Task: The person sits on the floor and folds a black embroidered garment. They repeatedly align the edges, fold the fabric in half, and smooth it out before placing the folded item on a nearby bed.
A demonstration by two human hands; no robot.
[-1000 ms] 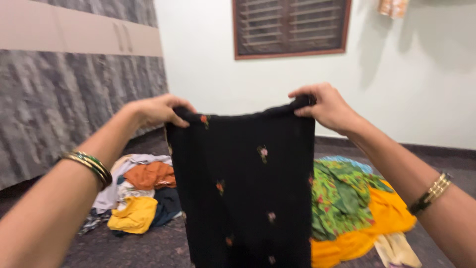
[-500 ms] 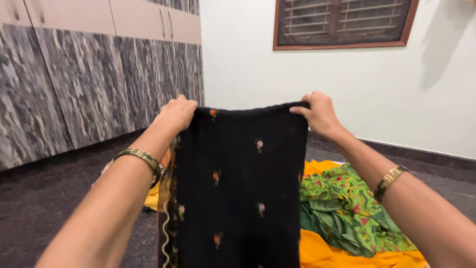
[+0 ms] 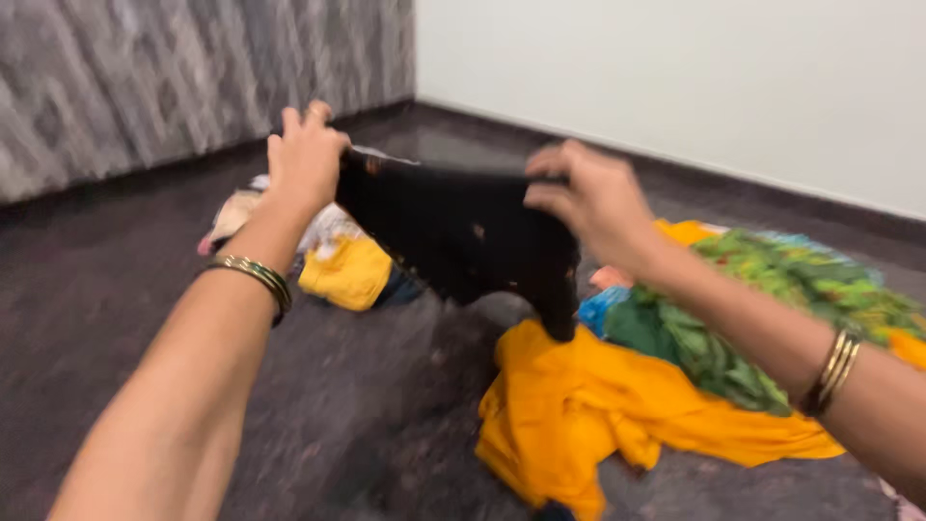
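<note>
Left forearm: it reaches up from the lower left of the view, with green-and-gold bangles (image 3: 253, 277) at the wrist.
Right forearm: it comes in from the lower right, with gold bangles (image 3: 835, 369) near the wrist.
Yellow garment (image 3: 588, 415): crumpled on the dark floor (image 3: 376, 415) below the hands, touching a green printed cloth (image 3: 772, 309) on its right.
Left hand (image 3: 304, 159): fingers closed over the left end of the black embroidered garment (image 3: 463, 236), pinching its edge, the hand raised above the floor.
Right hand (image 3: 590, 198): fingers curled and pressed onto the garment's right end; motion blur hides exactly how the thumb sits.
Black garment: held in the air between the two hands, bunched and sagging, its lower corner hanging just above the yellow garment.
Step in hand: by the look of it, the cloth is being gathered or folded between the hands, not yet laid down.
What comes next calls for: both pinches firm and the edges matched, so the slack middle does not slip or drag.
Far pile: a heap of mixed clothes (image 3: 338, 260) with a yellow piece lies behind the black garment, near the grey patterned wall (image 3: 183, 77); a white wall (image 3: 694, 77) stands to the right.
</note>
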